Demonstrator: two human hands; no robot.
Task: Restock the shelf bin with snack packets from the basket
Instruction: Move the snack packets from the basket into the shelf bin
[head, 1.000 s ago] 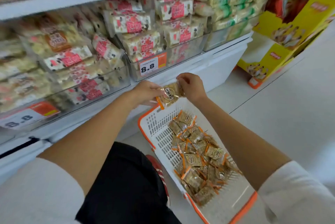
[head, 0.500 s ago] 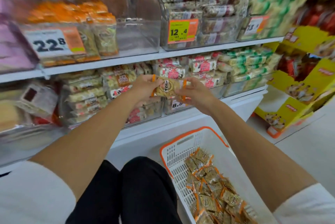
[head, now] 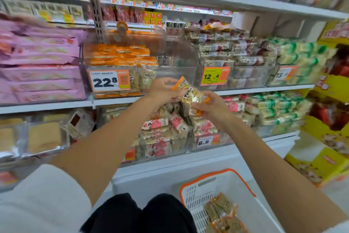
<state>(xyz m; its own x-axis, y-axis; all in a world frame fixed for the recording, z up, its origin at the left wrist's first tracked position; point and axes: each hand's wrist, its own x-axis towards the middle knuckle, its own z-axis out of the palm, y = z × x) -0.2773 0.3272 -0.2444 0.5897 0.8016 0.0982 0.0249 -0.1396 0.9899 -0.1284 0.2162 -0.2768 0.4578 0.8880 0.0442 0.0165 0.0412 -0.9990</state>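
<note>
A clear snack packet (head: 189, 94) with orange ends is held up in front of the shelves. My left hand (head: 164, 90) pinches its upper left end, and my right hand (head: 211, 107) grips its lower right end. Just behind and above it stands a clear shelf bin (head: 170, 71) with a 22.8 price tag (head: 108, 81); matching orange packets (head: 120, 57) fill its left side and its right side shows little. The white basket (head: 217, 175) with an orange rim sits low at the right, holding several more packets (head: 221, 212).
Pink packs (head: 39, 63) fill the bin at the left. A bin tagged 12.4 (head: 215, 76) with nut bars stands to the right. Red-and-white packets (head: 160, 127) lie on the shelf below. Yellow cartons (head: 321, 147) stand at the far right. My knees (head: 139, 214) are by the basket.
Both hands have lifted the packet from just above the basket up to the height of the 22.8 bin. The view has tilted upward, showing higher shelves.
</note>
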